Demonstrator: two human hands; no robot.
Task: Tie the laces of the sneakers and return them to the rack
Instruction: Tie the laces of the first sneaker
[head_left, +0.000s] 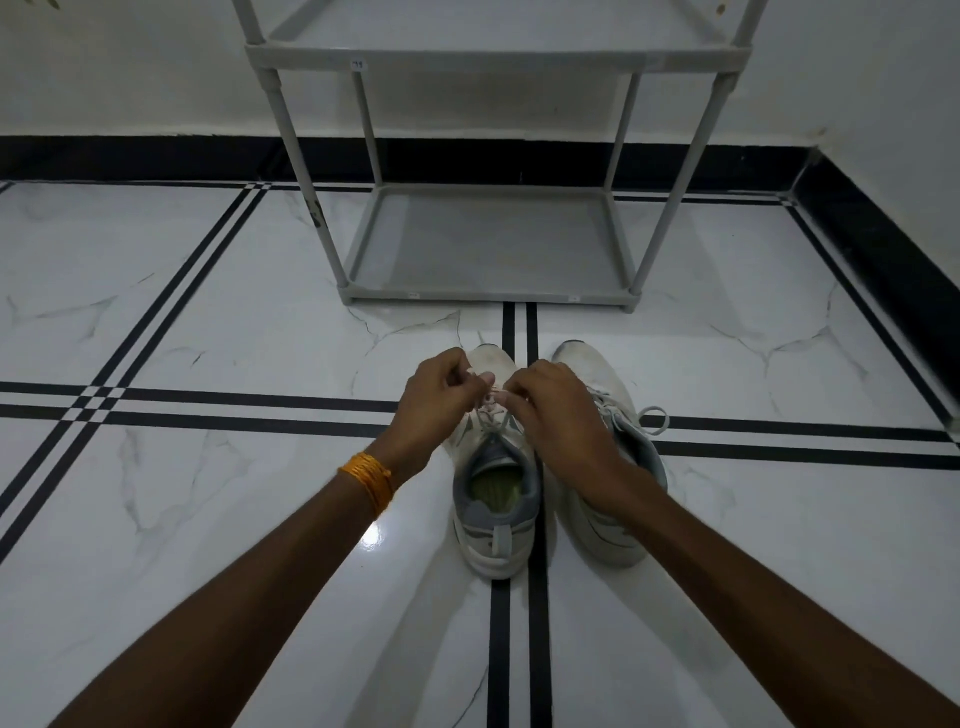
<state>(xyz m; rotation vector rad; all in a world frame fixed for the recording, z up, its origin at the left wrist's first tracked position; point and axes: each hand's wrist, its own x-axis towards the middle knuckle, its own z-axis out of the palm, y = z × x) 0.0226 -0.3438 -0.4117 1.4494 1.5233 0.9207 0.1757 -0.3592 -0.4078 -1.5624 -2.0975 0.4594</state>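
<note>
- White mesh and grey trim are making up the pair of low sneakers being worked on; the left sneaker (493, 493) is being kept on the glossy marble-patterned floor tile (208, 312), toe pointing away toward the grey tubular plastic rack (488, 244).
- Its thin pale laces (488, 402) are being pinched just above the tongue, each end being gripped between fingertips: one by the left hand (441, 395), one by the right hand (550, 405), both clenched on lace.
- The shoe's long axis is lying straight ahead, between the two hands, so neither hand is being favoured; the lace ends are being drawn sideways, across that axis.
- The right sneaker (613, 467) is being left just beside it, a bow loop (653, 420) showing on its far side; it is judged to be tied already.
- The rack's bottom shelf is being left bare, near the toes.
- An orange thread band (370, 475) is being worn on the left wrist.
</note>
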